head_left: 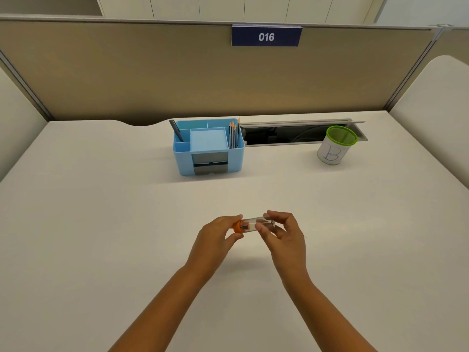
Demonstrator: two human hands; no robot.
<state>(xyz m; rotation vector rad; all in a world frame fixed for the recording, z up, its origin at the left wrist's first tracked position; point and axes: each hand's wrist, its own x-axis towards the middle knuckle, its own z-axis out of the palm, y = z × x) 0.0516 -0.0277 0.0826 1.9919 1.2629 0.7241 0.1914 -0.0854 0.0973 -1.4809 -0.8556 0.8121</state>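
A small pencil sharpener (250, 224) with an orange head and a clear tube-shaped shavings case is held sideways just above the white desk (101, 212). My left hand (215, 237) pinches the orange end between thumb and fingers. My right hand (284, 232) grips the clear case at its right end, thumb below and fingers on top. Further back stands a light blue desk organiser (210, 162) with several pencils (234, 134) upright in its right compartment and a dark pen (177, 130) leaning in its left one.
A white cup (332, 148) with a green rim and a blue letter B stands at the back right, beside an open cable slot (291, 134) in the desk. A beige partition (152, 72) with a blue 016 sign (266, 36) closes the back.
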